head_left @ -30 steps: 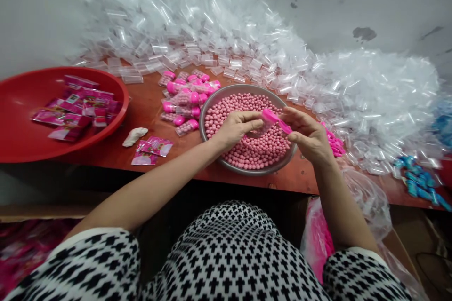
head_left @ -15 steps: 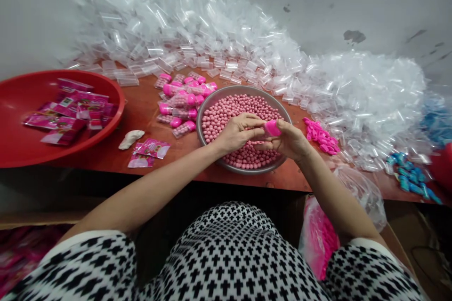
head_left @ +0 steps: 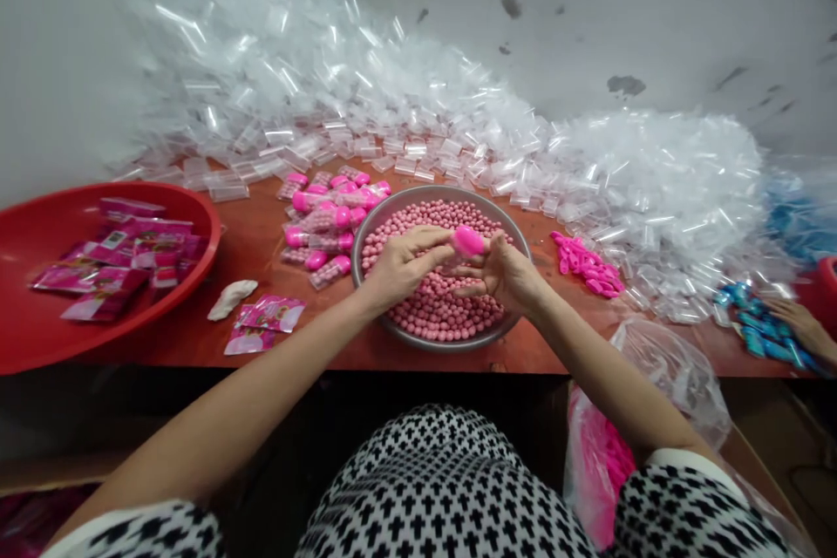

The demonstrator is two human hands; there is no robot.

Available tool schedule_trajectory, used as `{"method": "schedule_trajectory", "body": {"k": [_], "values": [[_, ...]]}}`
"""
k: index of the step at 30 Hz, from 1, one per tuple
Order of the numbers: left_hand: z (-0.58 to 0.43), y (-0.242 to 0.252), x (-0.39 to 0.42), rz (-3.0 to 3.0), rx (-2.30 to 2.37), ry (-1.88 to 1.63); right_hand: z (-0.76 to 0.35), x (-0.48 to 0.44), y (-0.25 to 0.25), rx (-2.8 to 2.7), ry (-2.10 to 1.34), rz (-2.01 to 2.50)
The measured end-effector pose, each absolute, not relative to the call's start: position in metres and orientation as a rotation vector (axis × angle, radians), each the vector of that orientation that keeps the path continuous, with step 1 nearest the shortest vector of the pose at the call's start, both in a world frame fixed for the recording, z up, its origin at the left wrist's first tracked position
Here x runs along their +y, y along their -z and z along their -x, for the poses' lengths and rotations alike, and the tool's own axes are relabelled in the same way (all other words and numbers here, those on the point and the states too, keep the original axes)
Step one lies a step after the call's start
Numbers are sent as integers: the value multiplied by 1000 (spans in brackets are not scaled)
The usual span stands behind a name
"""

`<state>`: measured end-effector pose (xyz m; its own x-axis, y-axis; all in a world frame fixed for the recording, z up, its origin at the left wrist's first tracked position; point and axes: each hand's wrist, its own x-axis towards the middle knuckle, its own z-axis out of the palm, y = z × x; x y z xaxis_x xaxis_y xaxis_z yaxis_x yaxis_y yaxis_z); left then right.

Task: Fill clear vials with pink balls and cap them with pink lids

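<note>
My left hand (head_left: 405, 266) is closed on a clear plastic tube with a bright pink cap (head_left: 469, 240), held above a grey bowl (head_left: 358, 266) of pink beads (head_left: 451, 318). Facing it from the other side, my right hand (head_left: 513, 275) has its fingers apart. Its fingertips are close behind the capped end, and whether they touch it is hard to see. Left of the bowl lie several bead-filled tubes with pink caps (head_left: 323, 227). Loose pink caps (head_left: 587, 264) form a small pile on the right.
Clear empty tubes (head_left: 405, 105) are heaped along the wall. A red basin (head_left: 213, 253) with pink packets stands left, near loose packets (head_left: 268, 318) and a white lump (head_left: 232, 299). At right are blue pieces (head_left: 762, 323), another person's hand (head_left: 801, 323) and a plastic bag (head_left: 667, 366).
My right hand has loosened from the pink cap, its thumb now lifted away. The left hand keeps the tube. Another person's hand has appeared by the blue pieces. The view has shifted slightly.
</note>
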<state>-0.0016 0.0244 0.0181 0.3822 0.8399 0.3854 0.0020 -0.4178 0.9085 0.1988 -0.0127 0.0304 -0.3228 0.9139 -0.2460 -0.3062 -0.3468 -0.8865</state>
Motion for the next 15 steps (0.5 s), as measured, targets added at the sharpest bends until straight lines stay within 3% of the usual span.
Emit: {"method": "schedule_trajectory", "body": {"k": [8,15], "values": [[91,-39,89,-1986,1427,-1250,-287,45,-33,-1067,-1179,1165],[13,-29,187,-2242,1378,-815,-357,135,9,-1479,-547,1917]]}}
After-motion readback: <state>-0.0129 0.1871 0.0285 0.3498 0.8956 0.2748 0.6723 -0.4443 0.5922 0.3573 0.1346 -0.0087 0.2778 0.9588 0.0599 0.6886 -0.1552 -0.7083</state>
